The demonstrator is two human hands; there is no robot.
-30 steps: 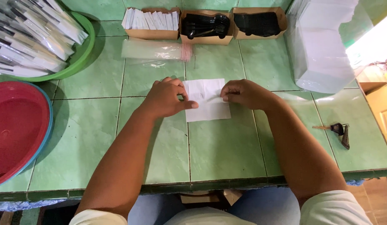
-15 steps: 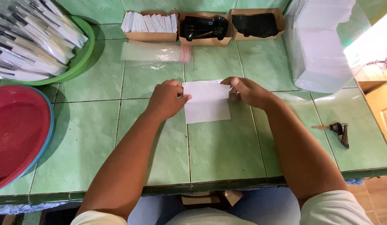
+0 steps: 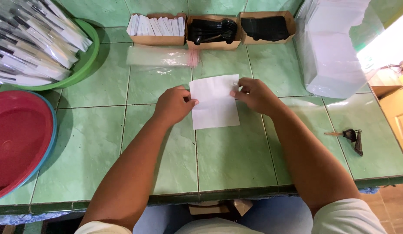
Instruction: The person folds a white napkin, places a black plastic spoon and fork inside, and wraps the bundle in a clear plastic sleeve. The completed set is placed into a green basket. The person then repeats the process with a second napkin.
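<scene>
green tiled counter (image 3: 236, 160) | two basins, red plastic basin (image 3: 19, 138) and green plastic basin (image 3: 86, 65) | three brown cardboard trays (image 3: 212, 43) | one white paper rectangle (image 3: 214, 102), flat mid-counter, long axis pointing away | left hand (image 3: 173, 105) and right hand (image 3: 253, 94) pinching its side edges, fingers nearly closed

both forearms were bare from the wrist up to short sleeves of a pale, cream-white shirt, whose edges showed at the bottom corners of the head view. the left hand (image 3: 173, 105) and the right hand (image 3: 253, 94) wore no gloves, and no rings, watch or bands could be seen on them. below the counter edge the lap was covered in light blue cloth, with the pale shirt hem over it
</scene>
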